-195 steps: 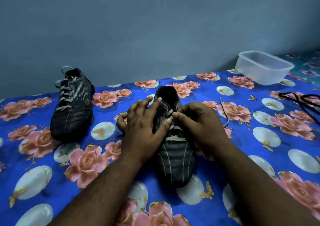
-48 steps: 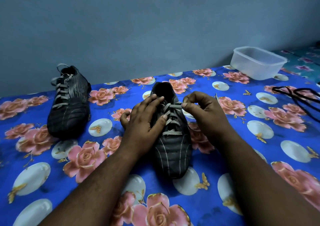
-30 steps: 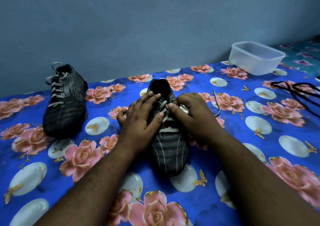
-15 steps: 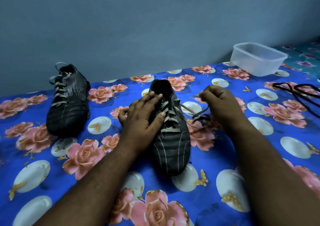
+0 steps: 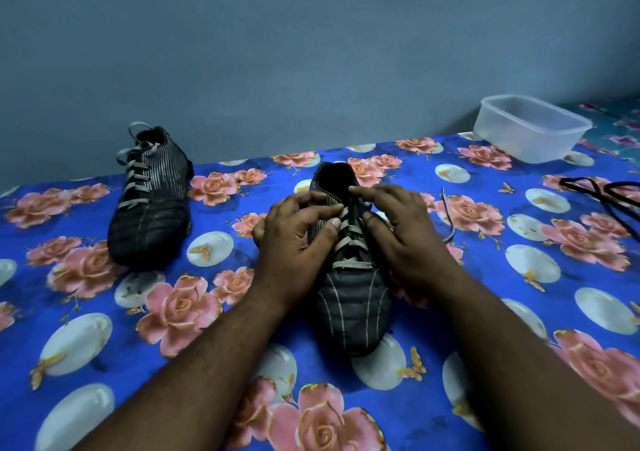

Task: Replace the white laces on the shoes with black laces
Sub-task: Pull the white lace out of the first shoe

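Across the whole lower half of the view, from nine o'clock round to three, spreads a blue cloth (image 5: pixel 242 315) printed with pink roses and pale ovals, meeting a plain grey-blue wall (image 5: pixel 277 52) behind it. At the centre stands the near shoe (image 5: pixel 353 305), dark with thin pale stripes, its toe toward six o'clock and its open collar toward twelve; its white lace (image 5: pixel 351 263) crosses the eyelets in grey-white bars (the upper rows are partly hidden by fingers). At ten o'clock, well apart, lies the second shoe (image 5: pixel 149 208), laced in white to the top with a loop standing at its collar. At two o'clock sits a clear plastic tub (image 5: pixel 530 130) near the wall, and at three o'clock, at the frame's edge, lie the black laces (image 5: pixel 602 192) in a loose tangle. A thin loose end of lace (image 5: pixel 448 220) trails on the cloth just beside the right hand. The left hand (image 5: pixel 294 239) rests on the near shoe's left side, fingers curled over the upper by the collar, thumb tip against the lacing. The right hand (image 5: pixel 401 229) lies on the right side, forefinger stretched to the collar's edge, the other fingers bent down at the eyelets; whether they pinch the lace cannot be told.
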`<control>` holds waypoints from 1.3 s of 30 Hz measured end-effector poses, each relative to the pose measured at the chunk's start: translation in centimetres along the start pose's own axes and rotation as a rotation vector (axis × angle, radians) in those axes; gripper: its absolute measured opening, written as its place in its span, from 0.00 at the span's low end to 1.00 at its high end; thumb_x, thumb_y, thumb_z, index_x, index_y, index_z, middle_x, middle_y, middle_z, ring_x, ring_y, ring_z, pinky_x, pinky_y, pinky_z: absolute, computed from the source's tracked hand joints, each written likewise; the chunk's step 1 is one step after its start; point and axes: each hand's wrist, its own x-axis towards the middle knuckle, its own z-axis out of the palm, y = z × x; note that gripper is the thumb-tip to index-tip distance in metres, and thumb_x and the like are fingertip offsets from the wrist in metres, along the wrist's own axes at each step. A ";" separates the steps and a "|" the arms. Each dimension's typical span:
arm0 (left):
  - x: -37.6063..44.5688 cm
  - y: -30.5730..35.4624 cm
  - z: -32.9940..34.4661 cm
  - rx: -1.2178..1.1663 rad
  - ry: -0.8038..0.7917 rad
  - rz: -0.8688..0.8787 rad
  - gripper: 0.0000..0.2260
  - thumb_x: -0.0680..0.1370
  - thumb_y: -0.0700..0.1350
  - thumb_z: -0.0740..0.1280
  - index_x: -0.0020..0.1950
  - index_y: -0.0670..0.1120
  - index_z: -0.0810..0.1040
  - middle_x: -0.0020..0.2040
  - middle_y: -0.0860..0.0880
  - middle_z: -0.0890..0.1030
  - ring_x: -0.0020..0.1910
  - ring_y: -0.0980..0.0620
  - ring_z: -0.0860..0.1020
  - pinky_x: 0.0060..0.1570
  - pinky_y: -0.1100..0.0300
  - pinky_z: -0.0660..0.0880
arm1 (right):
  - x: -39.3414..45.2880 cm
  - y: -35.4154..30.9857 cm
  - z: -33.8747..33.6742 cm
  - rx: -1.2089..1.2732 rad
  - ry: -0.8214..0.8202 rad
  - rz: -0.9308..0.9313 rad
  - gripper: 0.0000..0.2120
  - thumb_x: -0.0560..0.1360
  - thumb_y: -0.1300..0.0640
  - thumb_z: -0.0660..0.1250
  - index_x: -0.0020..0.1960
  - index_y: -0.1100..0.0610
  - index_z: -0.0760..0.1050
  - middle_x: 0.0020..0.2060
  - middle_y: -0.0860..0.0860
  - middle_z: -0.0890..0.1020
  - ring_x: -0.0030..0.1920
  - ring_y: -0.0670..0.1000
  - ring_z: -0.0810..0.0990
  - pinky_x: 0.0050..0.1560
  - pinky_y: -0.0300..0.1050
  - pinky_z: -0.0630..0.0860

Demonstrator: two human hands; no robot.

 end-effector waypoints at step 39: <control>0.9 -0.8 0.0 -0.131 0.167 -0.386 0.09 0.69 0.54 0.65 0.33 0.51 0.78 0.42 0.50 0.80 0.48 0.47 0.79 0.55 0.47 0.75 | 0.1 -0.1 0.3 0.162 -0.032 0.083 0.19 0.79 0.49 0.57 0.67 0.39 0.74 0.62 0.42 0.74 0.67 0.47 0.69 0.71 0.54 0.64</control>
